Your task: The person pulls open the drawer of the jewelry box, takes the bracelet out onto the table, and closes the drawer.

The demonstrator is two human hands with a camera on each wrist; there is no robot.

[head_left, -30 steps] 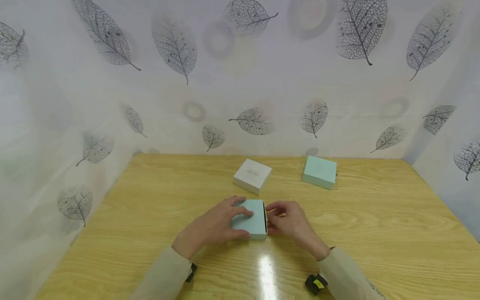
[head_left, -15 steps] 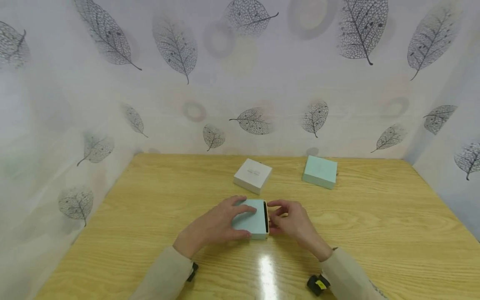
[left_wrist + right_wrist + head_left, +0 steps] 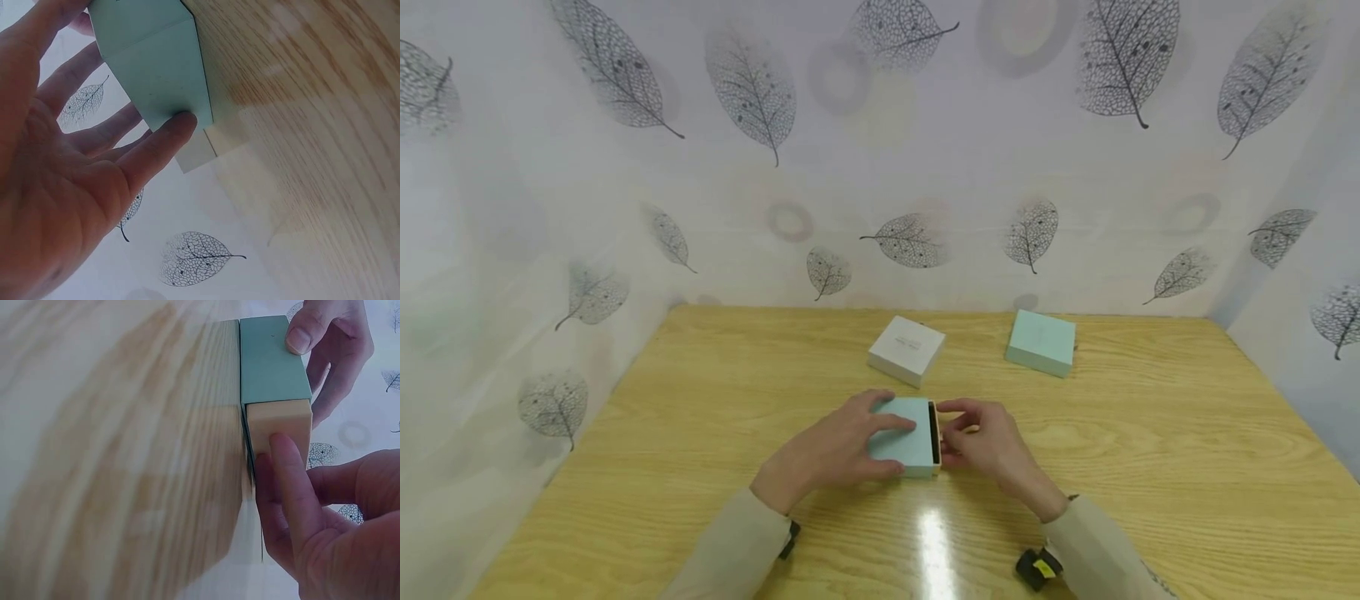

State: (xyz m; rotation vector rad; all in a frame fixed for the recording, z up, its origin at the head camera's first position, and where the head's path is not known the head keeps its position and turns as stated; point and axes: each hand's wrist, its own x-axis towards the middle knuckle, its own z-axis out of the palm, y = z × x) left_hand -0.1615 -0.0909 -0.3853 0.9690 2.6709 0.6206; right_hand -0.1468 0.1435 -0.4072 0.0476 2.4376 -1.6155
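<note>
A pale blue-green drawer box (image 3: 913,450) lies flat on the table near the middle. My left hand (image 3: 846,442) grips its sleeve from the left, thumb on the near side and fingers spread over the top and far side. At the right end a cream inner drawer (image 3: 281,419) sticks a little way out of the sleeve, and a dark gap shows at its top. My right hand (image 3: 992,442) holds the drawer's front with curled fingers; the fingers hide what exactly they pinch. In the left wrist view, the thumb presses the sleeve's side (image 3: 156,81).
Behind the hands stands a white box (image 3: 906,348) with small print on its lid. Further right lies another mint-green box (image 3: 1041,342) with a small tab at its right side. A leaf-patterned curtain (image 3: 917,167) borders the wooden table (image 3: 1150,433).
The drawer has slid slightly right out of the sleeve, and the dark gap has widened. My right hand has shifted slightly right with it; my left hand still holds the sleeve.
</note>
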